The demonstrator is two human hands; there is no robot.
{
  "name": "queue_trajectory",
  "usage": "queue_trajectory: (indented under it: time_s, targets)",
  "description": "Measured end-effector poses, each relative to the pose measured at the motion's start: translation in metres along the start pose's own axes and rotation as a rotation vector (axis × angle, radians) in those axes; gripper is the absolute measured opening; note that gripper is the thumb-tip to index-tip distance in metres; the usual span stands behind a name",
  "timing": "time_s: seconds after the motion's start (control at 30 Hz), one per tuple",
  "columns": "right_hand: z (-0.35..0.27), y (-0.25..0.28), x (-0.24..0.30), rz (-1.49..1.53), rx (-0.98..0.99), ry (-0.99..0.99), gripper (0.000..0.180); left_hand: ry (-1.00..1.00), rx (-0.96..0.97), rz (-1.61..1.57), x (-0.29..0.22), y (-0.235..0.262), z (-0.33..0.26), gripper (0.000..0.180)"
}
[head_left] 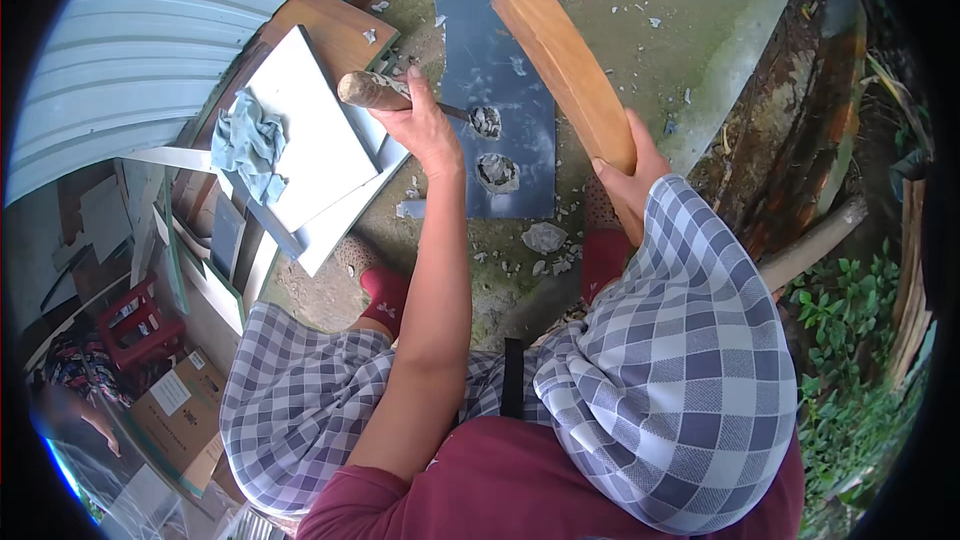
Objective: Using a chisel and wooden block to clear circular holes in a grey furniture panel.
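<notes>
Okay, a dark grey, flat rectangular panel [485,45] is lying on the mossy grey concrete ground [640,55], out in front of the person's feet; taking the panel as landmark. Two ragged, roughly round pits with pale crumbly insides are showing in it: an upper pit [485,123] around the panel's middle and a lower pit [497,173] nearer its close edge. Left hand [430,135], just left of the panel, is grasping a chisel-like tool with a worn wooden handle and thin dark metal shank [370,90]; fingers are wrapping it, shank is pointing right, tip is sitting at the upper pit. Right hand [635,165], right of the panel, is clenching a thick orange-brown wooden billet [565,70], its far end standing raised beside the panel's top right, well apart from the tool.

Progress, judging by looks: both pits are already broken open, and pale chips are scattering around the panel, a larger pale flat lump [545,237] lying just below it. Unfinished: rims are looking rough, loose rubble is sitting inside, upper pit is seeming the smaller and less worked. Whether either is going right through, cannot tell.
</notes>
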State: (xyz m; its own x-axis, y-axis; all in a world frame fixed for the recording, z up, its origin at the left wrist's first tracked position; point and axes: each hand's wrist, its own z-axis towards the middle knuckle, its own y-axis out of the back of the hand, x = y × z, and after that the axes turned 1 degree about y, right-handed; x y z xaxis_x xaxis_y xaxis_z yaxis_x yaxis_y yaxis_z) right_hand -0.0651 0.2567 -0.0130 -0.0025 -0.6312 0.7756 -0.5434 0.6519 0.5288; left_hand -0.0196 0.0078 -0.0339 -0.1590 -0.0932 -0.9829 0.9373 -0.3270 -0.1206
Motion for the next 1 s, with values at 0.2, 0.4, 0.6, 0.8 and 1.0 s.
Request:
queue_trajectory:
  time_s: [0.2,0.4,0.6,0.8,1.0]
  targets:
    - [0.018,0.063,0.175,0.160,-0.002,0.833,0.076,-0.058,0.006,0.014,-0.007,0.003,-0.007,0.029]
    - [0.021,0.052,0.172,-0.174,0.324,0.740,0.077,-0.043,0.104,-0.053,0.000,0.001,-0.015,0.056]
    - [0.006,0.067,0.163,-0.357,0.355,0.592,0.077,0.008,0.082,-0.101,-0.013,0.010,-0.022,0.040]
    - [0.002,0.056,0.116,-0.045,0.143,0.391,0.077,-0.009,0.003,0.024,0.004,0.031,0.003,0.026]
    - [-0.022,0.017,0.019,0.136,0.137,-0.109,0.076,0.027,-0.044,-0.140,-0.018,0.030,0.008,0.026]
